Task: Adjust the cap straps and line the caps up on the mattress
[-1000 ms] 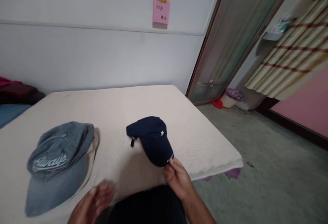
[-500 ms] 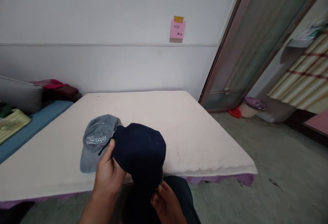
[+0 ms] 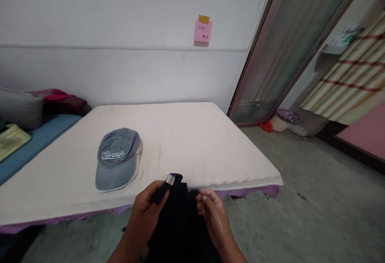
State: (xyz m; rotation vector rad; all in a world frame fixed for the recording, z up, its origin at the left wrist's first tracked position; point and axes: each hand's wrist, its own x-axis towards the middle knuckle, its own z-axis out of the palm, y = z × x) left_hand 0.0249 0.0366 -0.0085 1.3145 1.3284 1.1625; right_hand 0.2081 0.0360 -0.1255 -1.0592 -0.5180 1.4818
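Observation:
A navy cap (image 3: pixel 179 193) is held low in front of me, just off the near edge of the white mattress (image 3: pixel 192 138). Its back strap with a metal buckle (image 3: pixel 170 180) points up. My left hand (image 3: pixel 148 208) pinches the strap beside the buckle. My right hand (image 3: pixel 212 211) grips the cap's other side with fingers curled. The cap merges with my dark clothing below, so its lower part is hard to make out. A grey-blue cap (image 3: pixel 117 158) with white lettering lies on the mattress to the left, untouched.
A pink note (image 3: pixel 203 31) is stuck on the white wall. Folded bedding and a blue mat (image 3: pixel 28 142) lie at the left. A glass door (image 3: pixel 279 50) and striped curtain (image 3: pixel 351 74) stand at the right, above concrete floor (image 3: pixel 315 199).
The navy cap left the mattress, was taken in both hands, turned over and brought down close to my body. The grey-blue cap stayed put.

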